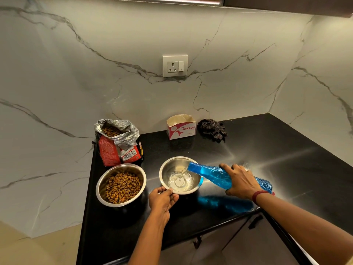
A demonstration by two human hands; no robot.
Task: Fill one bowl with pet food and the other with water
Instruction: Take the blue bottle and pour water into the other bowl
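Water bowl (170,169) pinched by left hand (162,200), right hand (240,183) gripping tilted blue bottle (210,173)

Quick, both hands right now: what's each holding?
Left hand: pinching the water bowl by its rim.
Right hand: gripping the tilted blue bottle.

On the counter (267,150) we've got two bowls side by side: kibble bowl (122,167) left, water bowl (175,163) right, bag (112,150) just behind the left one. Back by the wall sits the box (181,129), cloth (213,128) just right of it, socket (175,66) above. The bottle (212,174) tips over the water bowl's right rim with our right hand (240,183) round it, while our left hand (162,200) pinches the near rim.
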